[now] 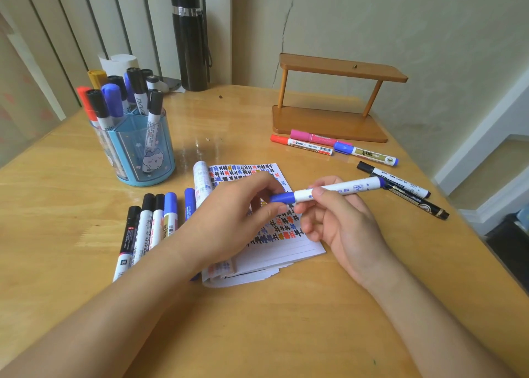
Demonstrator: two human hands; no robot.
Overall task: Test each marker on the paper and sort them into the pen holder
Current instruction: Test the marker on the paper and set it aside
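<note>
Right hand (340, 214) grips the blue marker (329, 191) barrel while left hand (243, 214) pinches its cap (282, 198), likely uncapping it for testing.

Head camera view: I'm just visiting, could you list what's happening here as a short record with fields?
Held: blue-capped white marker, level above the notepad
Left hand: pinches its blue cap
Right hand: grips its white barrel
Paper: lined white notepad covered in coloured test marks
Holder: blue translucent plastic pen holder, markers standing inside
Loose: row of markers left of notepad; cluster of markers near brown wooden rack
</note>
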